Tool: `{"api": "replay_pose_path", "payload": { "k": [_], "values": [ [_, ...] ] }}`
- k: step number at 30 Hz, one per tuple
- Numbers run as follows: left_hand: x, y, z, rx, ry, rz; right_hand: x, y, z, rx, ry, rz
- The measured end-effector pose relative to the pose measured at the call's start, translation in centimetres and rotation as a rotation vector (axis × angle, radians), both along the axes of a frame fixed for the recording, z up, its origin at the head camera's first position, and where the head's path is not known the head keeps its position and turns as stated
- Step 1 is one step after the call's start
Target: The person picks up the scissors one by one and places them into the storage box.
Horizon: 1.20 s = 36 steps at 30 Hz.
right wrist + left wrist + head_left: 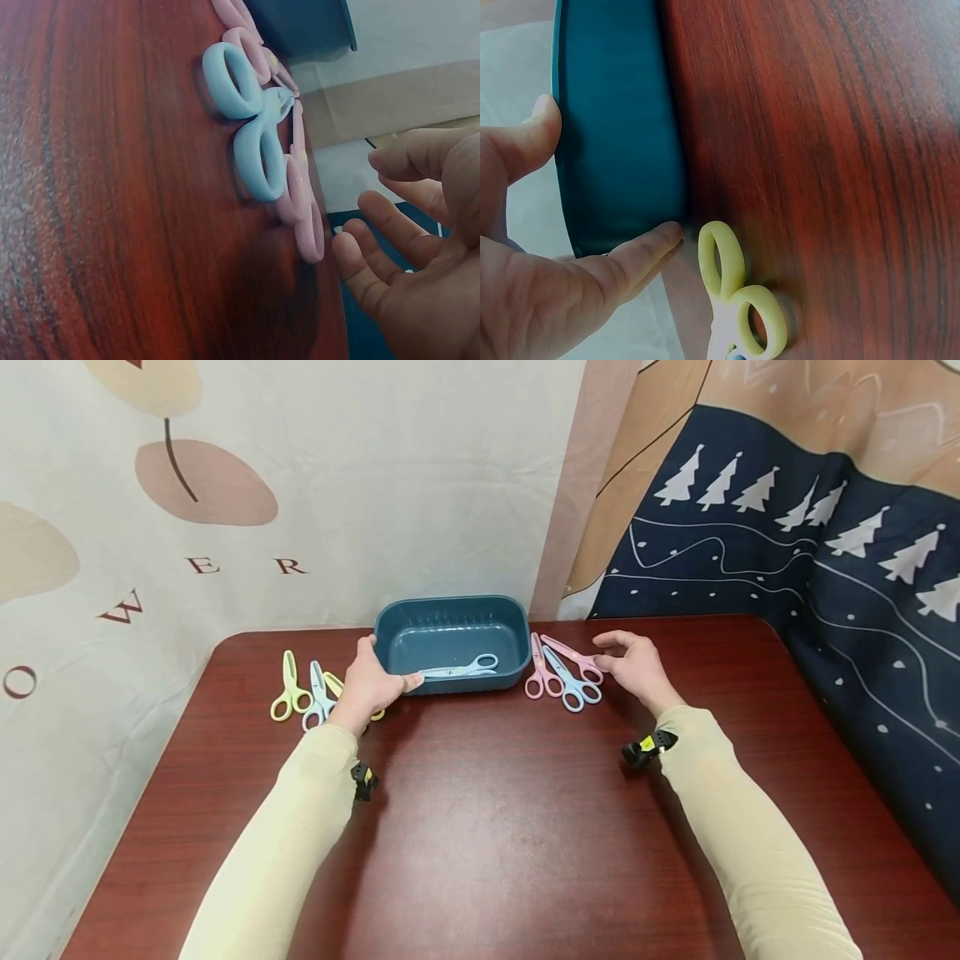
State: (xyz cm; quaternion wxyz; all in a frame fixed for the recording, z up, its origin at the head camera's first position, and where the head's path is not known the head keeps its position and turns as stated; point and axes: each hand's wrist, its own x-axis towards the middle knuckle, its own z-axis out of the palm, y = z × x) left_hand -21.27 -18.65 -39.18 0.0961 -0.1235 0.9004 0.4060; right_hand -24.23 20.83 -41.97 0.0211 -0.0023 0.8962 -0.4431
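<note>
A dark teal plastic basin [453,600] stands at the table's back edge with light blue scissors [457,671] lying inside. My left hand [367,685] grips the basin's left front corner, thumb at the front rim and fingers along the left end. Beside that hand lie yellow scissors [289,681], blue scissors [318,683] and another yellow pair [721,319], partly hidden by the hand in the head view. Right of the basin are pink scissors [538,667], blue scissors [573,681] and more pink scissors [292,187]. My right hand [633,668] hovers beside these, fingers loosely bent and holding nothing.
The reddish-brown wooden table [495,827] has rounded back corners. A pale printed cloth [420,485] hangs behind it, and a navy cloth with white trees [720,543] hangs at the right. Each wrist wears a black strap with a small camera.
</note>
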Motion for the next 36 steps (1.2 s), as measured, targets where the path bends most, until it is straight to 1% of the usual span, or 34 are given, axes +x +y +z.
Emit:
{"api": "replay_pose_path", "payload": {
  "k": [7,15,24,31,36],
  "values": [
    [0.0,0.0,0.0,-0.002,-0.001,-0.002,0.0,0.3,-0.7,0.042,0.026,-0.017],
    [-0.1,0.0,-0.1,0.004,0.001,-0.002,-0.1,0.7,-1.3,0.054,0.042,-0.012],
    [0.0,-0.1,-0.1,0.002,0.002,0.0,0.0,0.8,-1.6,0.082,-0.002,-0.008],
    [-0.1,-0.1,-0.2,0.005,0.007,0.001,-0.1,0.8,-2.0,0.105,0.015,0.002],
    [-0.1,-0.1,-0.3,0.012,0.008,0.0,-0.1,0.6,-2.1,0.129,0.005,0.015]
  ]
}}
